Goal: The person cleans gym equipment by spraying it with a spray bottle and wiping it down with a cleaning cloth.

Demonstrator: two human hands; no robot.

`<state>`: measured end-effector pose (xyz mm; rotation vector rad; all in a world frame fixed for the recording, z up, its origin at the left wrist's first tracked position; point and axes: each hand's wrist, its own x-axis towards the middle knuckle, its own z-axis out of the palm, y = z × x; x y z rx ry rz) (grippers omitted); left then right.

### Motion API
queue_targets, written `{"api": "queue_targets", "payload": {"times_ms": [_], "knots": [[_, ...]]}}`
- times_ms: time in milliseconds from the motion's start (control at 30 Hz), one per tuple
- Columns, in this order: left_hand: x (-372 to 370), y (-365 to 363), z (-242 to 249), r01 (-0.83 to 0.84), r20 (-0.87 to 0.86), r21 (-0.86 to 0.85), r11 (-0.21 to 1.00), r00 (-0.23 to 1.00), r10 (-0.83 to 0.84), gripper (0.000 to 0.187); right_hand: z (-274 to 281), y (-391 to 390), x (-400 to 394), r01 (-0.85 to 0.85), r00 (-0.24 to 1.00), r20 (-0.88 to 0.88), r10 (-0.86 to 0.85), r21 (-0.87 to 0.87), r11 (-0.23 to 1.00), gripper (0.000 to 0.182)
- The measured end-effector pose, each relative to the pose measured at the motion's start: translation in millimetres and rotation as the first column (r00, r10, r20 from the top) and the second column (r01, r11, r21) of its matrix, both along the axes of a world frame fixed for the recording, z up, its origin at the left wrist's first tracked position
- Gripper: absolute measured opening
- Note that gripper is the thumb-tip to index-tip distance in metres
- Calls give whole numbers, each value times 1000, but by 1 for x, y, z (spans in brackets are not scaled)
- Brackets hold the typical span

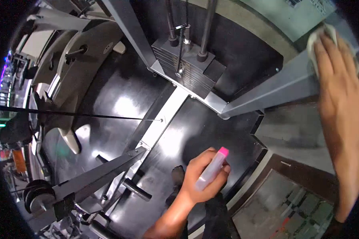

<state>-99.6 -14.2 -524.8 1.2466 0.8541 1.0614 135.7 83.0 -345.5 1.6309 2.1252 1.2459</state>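
My left hand [192, 181] is closed around a small translucent bottle [210, 173] with a pink top, held low in front of my body and tilted. At the upper right, my right hand [336, 79] lies over a pale cloth [313, 44], fingers stretched along it. That cloth is pressed against a grey metal post [279, 85] of a cable weight machine. Part of the cloth is hidden beneath the fingers.
A weight stack [187, 67] with guide rods stands at the machine's back. A taut cable [103, 115] crosses from the left to the base beam [161, 117]. A padded lever arm [103, 175] rises at lower left. Another machine [87, 55] stands at upper left.
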Motion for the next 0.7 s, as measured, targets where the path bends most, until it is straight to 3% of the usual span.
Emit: {"api": "queue_targets", "payload": {"times_ms": [67,133,167,367,467,700], "knots": [[-4,6,-1,39,-12,-72,997,999,-40,10,-7,5,-20,83,981,175,-82,3,997,30],[-5,11,-11,55,0,-91,994,998,-55,10,-12,19,-24,113,976,197,-97,-73,991,18],[-7,13,-15,61,-16,-91,994,998,-62,10,-25,26,-20,3,989,150,9,-78,997,14],[-8,24,-37,125,13,-127,984,992,-125,10,-47,40,-32,183,973,175,-152,-180,966,15],[-8,25,-39,128,12,-236,963,992,-129,11,-70,44,-34,257,958,195,-211,-256,932,17],[-36,1,-79,54,-133,-325,944,986,-102,14,-185,46,-41,452,884,319,-341,-403,796,35]]}}
